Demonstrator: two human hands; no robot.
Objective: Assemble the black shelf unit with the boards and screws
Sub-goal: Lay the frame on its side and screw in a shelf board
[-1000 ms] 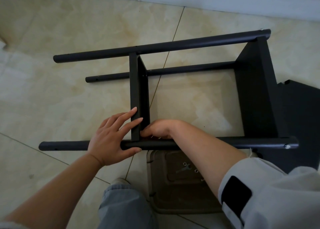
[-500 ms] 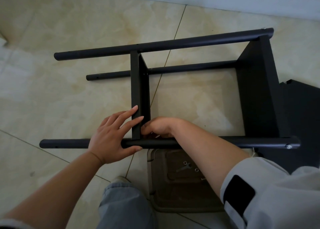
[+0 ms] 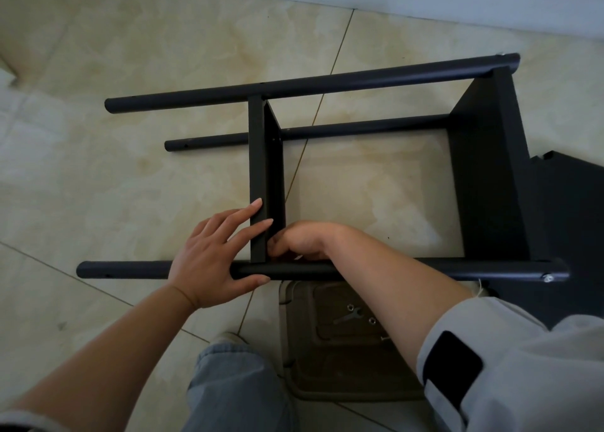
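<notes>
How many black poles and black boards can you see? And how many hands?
Black poles: 3 (far pole, middle pole, near pole)
Black boards: 3 (middle board, end board, loose board)
Hands: 2 (left hand, right hand)
Total: 8

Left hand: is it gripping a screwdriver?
No. The left hand lies with straight fingers against the middle shelf board and its thumb under the near black pole, holding no tool.
</notes>
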